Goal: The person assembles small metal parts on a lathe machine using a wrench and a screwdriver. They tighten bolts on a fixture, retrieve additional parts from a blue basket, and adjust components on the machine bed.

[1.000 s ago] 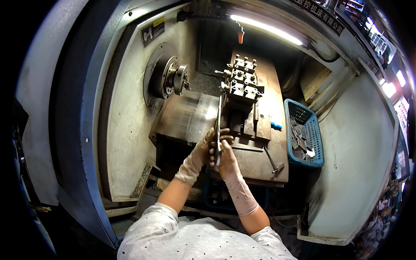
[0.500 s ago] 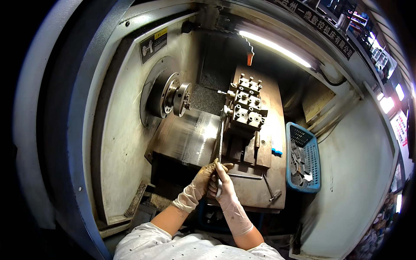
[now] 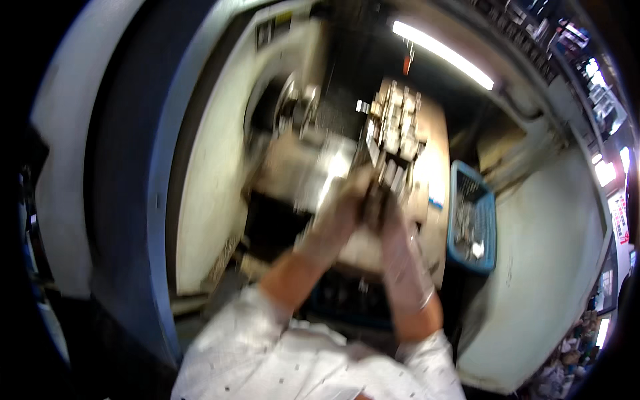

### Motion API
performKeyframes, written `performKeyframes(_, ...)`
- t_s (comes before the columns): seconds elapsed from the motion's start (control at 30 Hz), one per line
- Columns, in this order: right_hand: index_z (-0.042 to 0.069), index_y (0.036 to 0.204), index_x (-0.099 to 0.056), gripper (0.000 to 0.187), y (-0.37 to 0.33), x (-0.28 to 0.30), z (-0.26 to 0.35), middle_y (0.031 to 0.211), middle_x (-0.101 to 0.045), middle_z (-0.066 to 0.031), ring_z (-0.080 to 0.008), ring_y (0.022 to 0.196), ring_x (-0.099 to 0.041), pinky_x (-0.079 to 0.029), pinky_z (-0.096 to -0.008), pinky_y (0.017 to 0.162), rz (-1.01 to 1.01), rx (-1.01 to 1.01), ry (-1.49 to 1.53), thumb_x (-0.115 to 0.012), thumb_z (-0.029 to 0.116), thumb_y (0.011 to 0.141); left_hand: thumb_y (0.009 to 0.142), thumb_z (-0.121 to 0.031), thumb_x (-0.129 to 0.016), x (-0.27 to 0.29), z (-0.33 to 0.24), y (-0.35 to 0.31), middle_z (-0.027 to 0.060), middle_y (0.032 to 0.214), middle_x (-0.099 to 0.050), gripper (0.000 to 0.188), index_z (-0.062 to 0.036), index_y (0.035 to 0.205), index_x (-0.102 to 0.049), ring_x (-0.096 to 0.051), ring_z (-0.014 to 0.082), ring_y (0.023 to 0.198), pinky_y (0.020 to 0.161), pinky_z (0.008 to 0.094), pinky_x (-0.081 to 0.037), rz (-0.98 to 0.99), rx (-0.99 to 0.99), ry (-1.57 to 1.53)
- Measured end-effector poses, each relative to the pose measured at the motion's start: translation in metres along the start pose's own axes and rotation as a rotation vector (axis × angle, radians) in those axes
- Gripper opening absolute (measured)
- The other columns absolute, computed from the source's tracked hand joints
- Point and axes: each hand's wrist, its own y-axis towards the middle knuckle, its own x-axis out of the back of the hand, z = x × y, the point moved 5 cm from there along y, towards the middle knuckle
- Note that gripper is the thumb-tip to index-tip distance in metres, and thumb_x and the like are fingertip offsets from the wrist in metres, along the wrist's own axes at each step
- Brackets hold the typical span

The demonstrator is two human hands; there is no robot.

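Both my gloved hands are together over the near end of the tool block, smeared by motion. My left hand [image 3: 345, 200] and my right hand [image 3: 396, 227] close in from either side on a dark, blurred length of a long metal wrench [image 3: 374, 205]. Its far end cannot be made out against the tool block [image 3: 399, 120], which carries rows of bolts. Left of the block is the round spindle chuck [image 3: 293, 103], above a shiny metal cover [image 3: 303, 170].
A blue plastic basket [image 3: 492, 250] with metal pieces stands right of the machine table [image 3: 433, 140]. A small blue item [image 3: 435, 203] lies on the table. The machine's pale side walls [image 3: 527, 267] enclose the space, and a lamp tube [image 3: 443, 53] lights it.
My hands have moved forward and slightly right, up toward the tool block, staying together. The whole view has shifted and blurred. The loose rod and T-shaped tool no longer show clearly.
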Motion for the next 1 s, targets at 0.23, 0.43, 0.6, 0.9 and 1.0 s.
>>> performKeyframes(0.23, 0.011, 0.073, -0.049, 0.051, -0.036, -0.062, 0.048, 0.055, -0.047, 0.0010, -0.0112, 0.044, -0.041, -0.032, -0.0235, 0.039, 0.146, -0.418, -0.022, -0.039, 0.061, 0.074, 0.081, -0.048, -0.039, -0.008, -0.018, 0.017, -0.0022, 0.037, -0.034, 0.043, -0.0142, 0.055, -0.047, -0.026, 0.0121, 0.026, 0.024, 0.0251, -0.018, 0.117, 0.553, -0.175)
performKeyframes(0.43, 0.003, 0.113, -0.037, 0.040, -0.071, -0.027, 0.081, 0.101, -0.044, -0.0132, -0.0207, 0.093, -0.047, -0.041, -0.0317, 0.079, 0.056, 0.872, -0.779, -0.045, 0.029, 0.083, 0.074, -0.012, -0.055, -0.036, -0.044, -0.019, 0.0095, 0.103, -0.051, 0.037, -0.0016, 0.108, -0.045, -0.050, 0.0195, 0.089, 0.071, 0.0359, -0.046, 0.325, -0.186, 0.699)
performKeyframes(0.6, -0.002, 0.107, -0.041, 0.042, -0.033, -0.066, 0.064, 0.104, -0.044, -0.0203, -0.0320, 0.095, -0.045, -0.037, -0.0349, 0.083, -0.100, 1.117, -0.899, -0.055, 0.017, 0.072, 0.076, -0.016, -0.052, 0.023, -0.046, 0.026, 0.0075, 0.100, -0.052, 0.032, -0.0041, 0.105, -0.047, -0.051, 0.0195, 0.087, 0.072, 0.0370, -0.044, 0.139, 0.191, -0.006)
performKeyframes(0.9, 0.002, 0.081, -0.047, 0.015, -0.052, -0.085, 0.099, 0.081, -0.046, -0.0138, -0.0310, 0.072, -0.048, -0.039, -0.0342, 0.060, -0.007, 1.248, -0.550, -0.050, -0.002, 0.067, 0.079, -0.023, -0.046, 0.059, -0.025, 0.037, 0.0039, 0.096, -0.056, 0.025, -0.0086, 0.099, -0.052, -0.053, 0.0193, 0.085, 0.075, 0.0389, -0.042, -0.106, 0.268, -0.151)
performKeyframes(1.0, 0.002, 0.083, -0.048, 0.016, -0.052, -0.096, 0.103, 0.082, -0.047, -0.0132, -0.0273, 0.074, -0.050, -0.042, -0.0322, 0.061, 0.028, 1.246, -0.527, -0.048, -0.004, 0.069, 0.081, -0.026, -0.045, 0.071, -0.037, 0.016, 0.0027, 0.095, -0.057, 0.024, -0.0102, 0.097, -0.053, -0.054, 0.0193, 0.085, 0.076, 0.0395, -0.041, -0.166, 0.225, -0.187)
